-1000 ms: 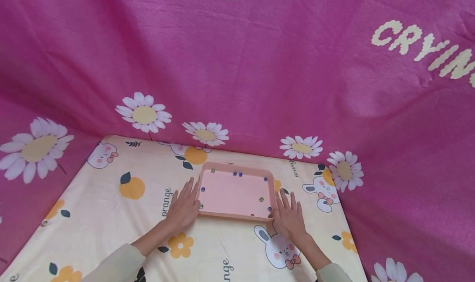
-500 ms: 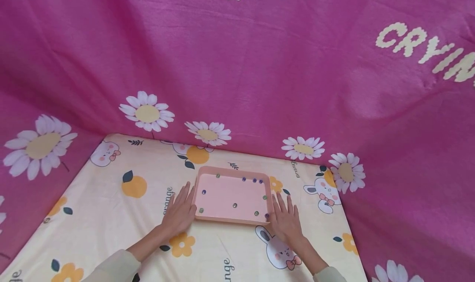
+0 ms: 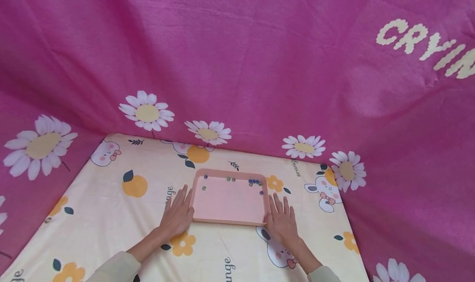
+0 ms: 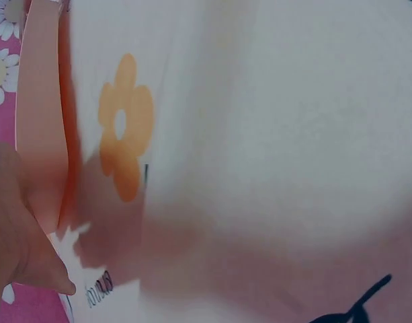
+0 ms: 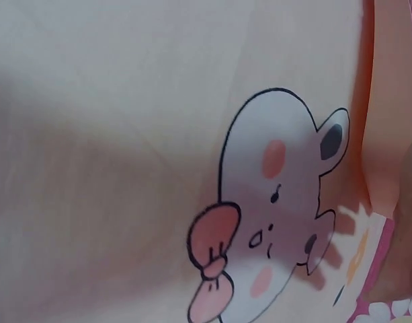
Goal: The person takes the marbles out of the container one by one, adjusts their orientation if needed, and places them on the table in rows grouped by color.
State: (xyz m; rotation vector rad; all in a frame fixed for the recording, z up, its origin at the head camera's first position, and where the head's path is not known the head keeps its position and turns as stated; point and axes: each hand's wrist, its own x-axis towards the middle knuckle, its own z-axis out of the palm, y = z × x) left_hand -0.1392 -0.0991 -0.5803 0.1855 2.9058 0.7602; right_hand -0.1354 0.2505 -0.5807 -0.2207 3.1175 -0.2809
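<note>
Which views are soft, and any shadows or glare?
Head view: sharp, evenly lit, no glare, beads tiny. Left wrist view: blurred close-up, left hand throws a shadow on the cloth. Right wrist view: soft, shadow beside the tray.

pink daisy cloth (image 3: 237, 67) behind; cream printed sheet (image 3: 111, 216)

Domestic setting, likely a home: worktop draped in a cream cartoon-print sheet (image 3: 111, 216) with rabbits and oranges; magenta daisy-print bedsheet (image 3: 259, 67) hung as backdrop on all sides.
</note>
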